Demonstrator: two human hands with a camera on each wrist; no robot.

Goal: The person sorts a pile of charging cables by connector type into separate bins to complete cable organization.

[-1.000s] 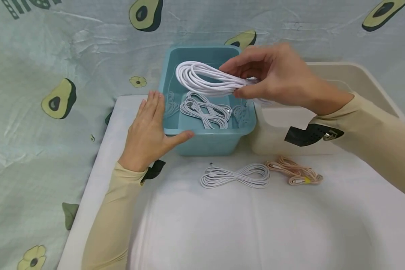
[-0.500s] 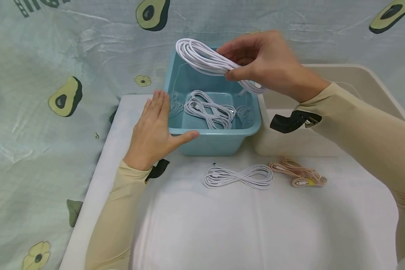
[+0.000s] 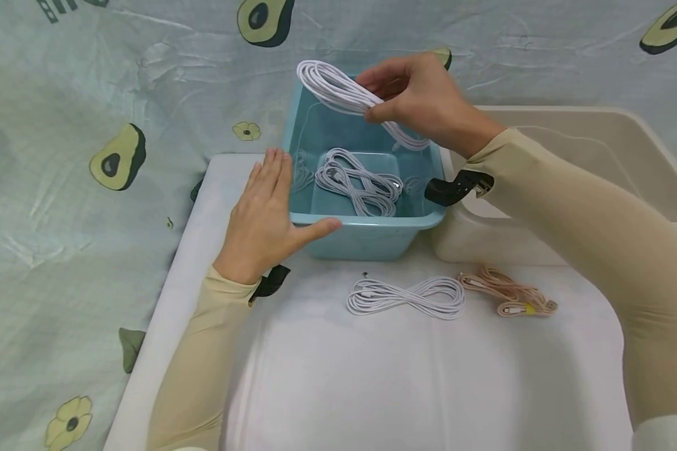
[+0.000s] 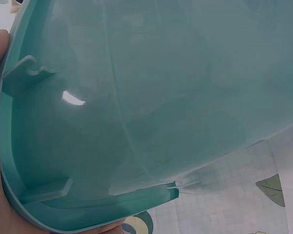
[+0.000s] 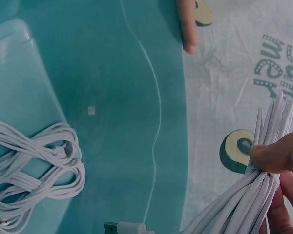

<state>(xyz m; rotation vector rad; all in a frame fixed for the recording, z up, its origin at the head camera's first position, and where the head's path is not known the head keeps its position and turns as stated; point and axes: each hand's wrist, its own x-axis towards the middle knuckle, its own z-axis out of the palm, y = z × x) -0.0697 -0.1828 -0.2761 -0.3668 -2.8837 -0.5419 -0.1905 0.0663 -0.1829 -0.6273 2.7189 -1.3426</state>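
My right hand (image 3: 429, 103) pinches a coiled white charging cable (image 3: 335, 91) between thumb and fingers, above the back of the blue plastic bin (image 3: 367, 238). In the right wrist view, a USB plug (image 5: 129, 227) shows below the held coil. Another white cable (image 3: 358, 181) lies looped on the bin's floor. My left hand (image 3: 262, 219) rests against the bin's front left corner, fingers straight along the left side and thumb out over the front rim. The left wrist view shows the bin's outer wall (image 4: 151, 97) close up, with the hand at its rim.
A larger beige bin (image 3: 496, 244) stands to the right of the blue one, partly behind my right arm. In front of the bins, a coiled white cable (image 3: 406, 299) and a pinkish cable (image 3: 504, 291) with a yellow tag lie on the white tabletop (image 3: 406, 382).
My right hand has lifted the white cable upward and back, then drifted slightly left. My left hand keeps its place on the bin while the head view shifts slightly.
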